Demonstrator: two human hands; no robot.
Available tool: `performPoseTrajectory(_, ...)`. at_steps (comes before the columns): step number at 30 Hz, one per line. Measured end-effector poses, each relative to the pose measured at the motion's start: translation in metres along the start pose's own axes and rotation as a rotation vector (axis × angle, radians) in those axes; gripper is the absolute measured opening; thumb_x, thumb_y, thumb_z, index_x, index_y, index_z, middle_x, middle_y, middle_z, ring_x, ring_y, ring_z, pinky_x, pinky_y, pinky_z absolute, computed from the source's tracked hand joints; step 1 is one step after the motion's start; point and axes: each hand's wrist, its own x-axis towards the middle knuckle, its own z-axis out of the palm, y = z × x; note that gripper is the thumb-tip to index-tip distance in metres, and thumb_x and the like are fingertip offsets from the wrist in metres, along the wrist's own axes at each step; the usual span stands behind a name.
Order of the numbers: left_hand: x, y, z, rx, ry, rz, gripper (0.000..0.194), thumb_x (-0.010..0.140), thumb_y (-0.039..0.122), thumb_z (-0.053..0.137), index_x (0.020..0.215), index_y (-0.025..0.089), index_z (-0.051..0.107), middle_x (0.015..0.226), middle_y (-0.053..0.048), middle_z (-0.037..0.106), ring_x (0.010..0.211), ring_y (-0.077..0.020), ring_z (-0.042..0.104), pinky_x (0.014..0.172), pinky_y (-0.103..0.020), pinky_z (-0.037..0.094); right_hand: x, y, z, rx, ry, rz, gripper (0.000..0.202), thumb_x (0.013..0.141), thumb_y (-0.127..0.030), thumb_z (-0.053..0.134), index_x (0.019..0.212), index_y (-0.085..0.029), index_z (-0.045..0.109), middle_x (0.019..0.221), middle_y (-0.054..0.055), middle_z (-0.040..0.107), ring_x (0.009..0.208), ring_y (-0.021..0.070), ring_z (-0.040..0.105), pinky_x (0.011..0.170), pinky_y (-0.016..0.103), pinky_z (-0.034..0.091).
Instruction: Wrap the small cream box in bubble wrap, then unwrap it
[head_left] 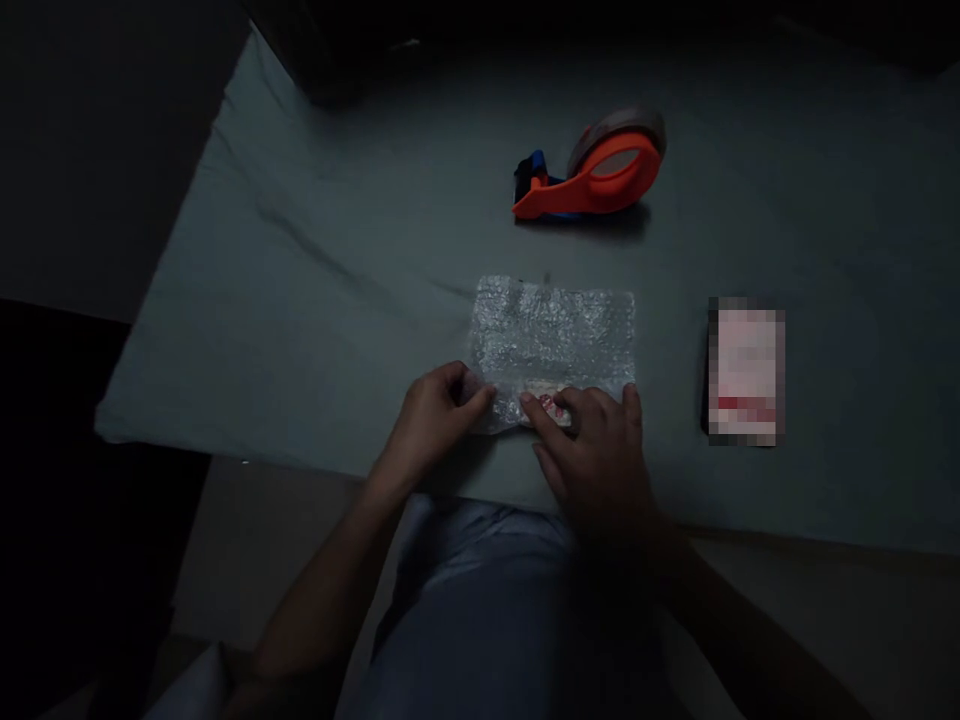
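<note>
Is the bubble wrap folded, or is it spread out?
Mostly spread: the bubble wrap lies open on the cloth beyond the left hand and right hand; whether its near edge is folded, I cannot tell.

Supporting surface: greenish cloth cover (337,350), creased on the left. Directly upon it: bubble wrap sheet (555,330) near the front edge; orange tape dispenser (577,194) beyond; pixelated pinkish item (746,370) to the right, apart from both.

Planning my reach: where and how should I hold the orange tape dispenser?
Probably take the tape dispenser by its orange ring, from the near right: the ring's hole could admit a finger, and the black-and-blue end points left, away from that approach.
</note>
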Motion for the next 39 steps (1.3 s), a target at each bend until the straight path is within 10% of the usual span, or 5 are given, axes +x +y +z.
performPoseTrajectory(7, -0.005, 0.017, 0.02, -0.077, 0.17, 0.156, 0.011, 0.073, 0.012, 0.055, 0.072, 0.019, 0.046, 0.064, 0.006, 0.049, 0.06, -0.0083, 0.047, 0.059, -0.02, 0.037, 0.001, 0.0, -0.001, -0.002, 0.002, -0.019, 0.046, 0.084, -0.027, 0.062, 0.13, -0.024, 0.054, 0.117, 0.01, 0.062, 0.111, 0.029, 0.05, 0.107, 0.063, 0.025)
performPoseTrajectory(20, -0.009, 0.041, 0.021, -0.509, -0.106, 0.177, 0.027, 0.094, 0.025, 0.041, 0.118, 0.02, 0.052, 0.096, -0.004, 0.066, 0.078, -0.0115, 0.064, 0.064, -0.022, 0.055, -0.014, 0.003, 0.001, 0.108, 0.076, -0.033, 0.039, 0.09, -0.023, 0.05, 0.127, -0.009, 0.051, 0.125, 0.014, 0.064, 0.127, 0.0283, 0.048, 0.113, 0.059, 0.016)
performPoseTrajectory(28, -0.018, 0.002, 0.033, 0.012, 0.165, 0.804, 0.011, 0.085, 0.011, 0.057, 0.095, 0.017, 0.061, 0.097, -0.007, 0.063, 0.104, -0.0179, 0.058, 0.093, -0.034, 0.05, -0.009, 0.004, 0.0, 0.243, 0.117, 0.026, 0.032, 0.086, -0.016, 0.051, 0.117, -0.013, 0.058, 0.123, 0.015, 0.061, 0.13, 0.0311, 0.044, 0.109, 0.059, 0.029)
performPoseTrajectory(34, -0.017, -0.003, 0.045, 0.019, 0.159, 0.831, 0.011, 0.088, 0.013, 0.055, 0.098, 0.018, 0.057, 0.115, -0.011, 0.061, 0.124, -0.0231, 0.052, 0.101, -0.043, 0.048, -0.021, 0.039, 0.002, 0.467, 0.318, 0.39, 0.05, 0.083, -0.033, 0.06, 0.128, -0.015, 0.049, 0.127, 0.019, 0.053, 0.116, 0.0291, 0.054, 0.094, 0.051, 0.048)
performPoseTrajectory(39, -0.015, 0.003, 0.048, -0.046, 0.135, 0.767, 0.005, 0.088, 0.015, 0.055, 0.093, 0.017, 0.056, 0.114, -0.013, 0.059, 0.115, -0.02, 0.057, 0.096, -0.036, 0.052, -0.039, 0.055, 0.007, 0.66, 0.101, 0.825, 0.063, 0.081, -0.043, 0.062, 0.134, -0.015, 0.044, 0.092, 0.007, 0.065, 0.067, 0.0152, 0.06, 0.062, 0.034, 0.054)
